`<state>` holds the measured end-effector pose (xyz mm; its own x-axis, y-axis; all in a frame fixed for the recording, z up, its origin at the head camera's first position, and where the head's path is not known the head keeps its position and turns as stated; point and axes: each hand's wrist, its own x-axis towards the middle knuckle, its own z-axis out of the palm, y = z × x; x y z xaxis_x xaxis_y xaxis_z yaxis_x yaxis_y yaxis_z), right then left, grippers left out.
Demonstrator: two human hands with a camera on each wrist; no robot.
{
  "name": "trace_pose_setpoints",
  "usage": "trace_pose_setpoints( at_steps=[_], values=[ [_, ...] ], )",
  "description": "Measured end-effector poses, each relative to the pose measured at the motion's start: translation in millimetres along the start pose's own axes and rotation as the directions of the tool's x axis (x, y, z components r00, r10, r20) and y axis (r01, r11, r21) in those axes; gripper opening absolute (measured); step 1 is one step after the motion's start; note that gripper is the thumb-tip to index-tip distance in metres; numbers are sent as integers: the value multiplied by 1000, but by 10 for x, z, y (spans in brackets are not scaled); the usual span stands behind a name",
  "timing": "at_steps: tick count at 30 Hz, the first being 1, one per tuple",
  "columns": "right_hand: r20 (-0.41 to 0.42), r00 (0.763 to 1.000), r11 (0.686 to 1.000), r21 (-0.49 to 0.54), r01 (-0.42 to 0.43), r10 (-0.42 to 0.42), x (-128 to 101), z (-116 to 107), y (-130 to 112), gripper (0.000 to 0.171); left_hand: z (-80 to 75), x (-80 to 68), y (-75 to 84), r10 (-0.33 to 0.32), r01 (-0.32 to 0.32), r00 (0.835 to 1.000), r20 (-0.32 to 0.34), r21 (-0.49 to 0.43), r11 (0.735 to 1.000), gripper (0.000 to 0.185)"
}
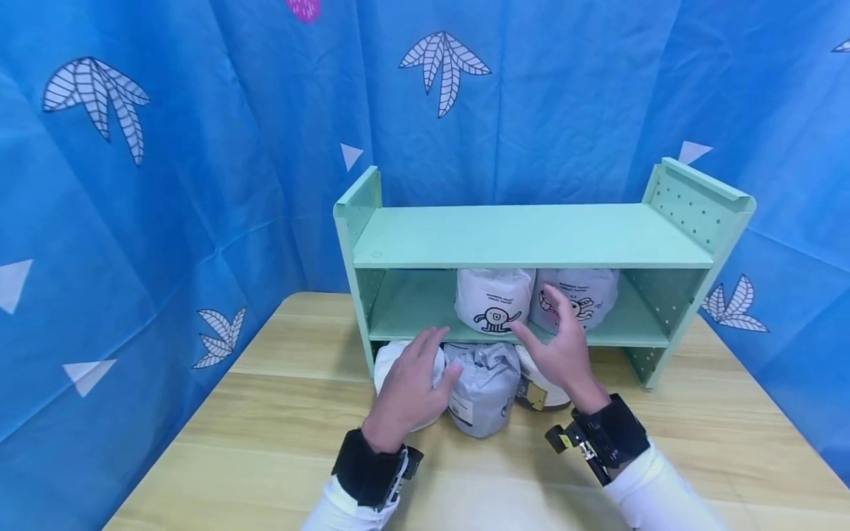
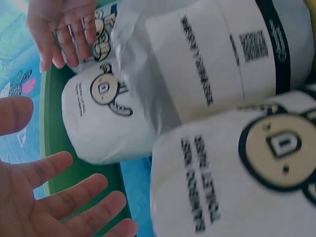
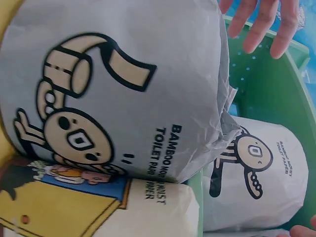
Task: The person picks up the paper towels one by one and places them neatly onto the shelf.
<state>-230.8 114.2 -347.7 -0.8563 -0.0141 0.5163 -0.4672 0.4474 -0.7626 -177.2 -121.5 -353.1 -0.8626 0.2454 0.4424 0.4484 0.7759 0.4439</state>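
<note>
My left hand [image 1: 415,383], fingers extended and thumb apart, hovers over the left and middle toilet paper rolls on the table. Beneath it are a white-wrapped roll [image 1: 392,361], partly hidden, and a grey-wrapped roll [image 1: 481,391]. My right hand [image 1: 564,350] is raised before the shelf, its thumb and fingers spread with nothing between them. Nearest it on the middle shelf are a white roll [image 1: 494,299] with a cartoon figure and a second wrapped roll [image 1: 591,284], partly covered by the fingers. Below the right hand sits a roll with a yellow-brown print [image 1: 541,383].
A light green two-tier shelf [image 1: 531,236] with perforated side panels stands on the wooden table [image 1: 265,442]. The upper board roofs over the rolls on the middle tier. Behind and to the left hangs a blue curtain [image 1: 232,147] with leaf prints.
</note>
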Motion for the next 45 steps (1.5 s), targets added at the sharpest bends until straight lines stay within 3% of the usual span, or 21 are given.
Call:
trace_pose_setpoints(
  at_steps=[10,18,24,32,36,42,45],
  values=[
    [-19,1000,989,146,10,-8,-205,-39,150,68,196,-6,79,135,-136,990,-41,-26,990,58],
    [-15,1000,977,215,-5,8,-312,-69,197,58,298,-23,125,175,-177,983,-53,-22,984,59],
    [36,999,977,213,-23,15,-326,-94,183,52,245,-21,108,133,-135,989,-61,-30,990,61],
    [82,997,969,246,-6,-14,-316,-68,166,44,143,-21,-2,72,-75,990,-118,-23,997,62],
    [103,994,962,273,0,-29,-316,-49,157,41,90,-45,-73,31,-42,989,-145,-75,996,63],
    [115,993,960,280,-7,-26,-312,-71,132,40,27,-96,-203,-54,20,977,-208,-162,987,74],
    [128,992,960,280,-23,-13,-319,-80,118,39,24,-171,-277,-139,90,964,-228,-209,974,85]
  ],
)
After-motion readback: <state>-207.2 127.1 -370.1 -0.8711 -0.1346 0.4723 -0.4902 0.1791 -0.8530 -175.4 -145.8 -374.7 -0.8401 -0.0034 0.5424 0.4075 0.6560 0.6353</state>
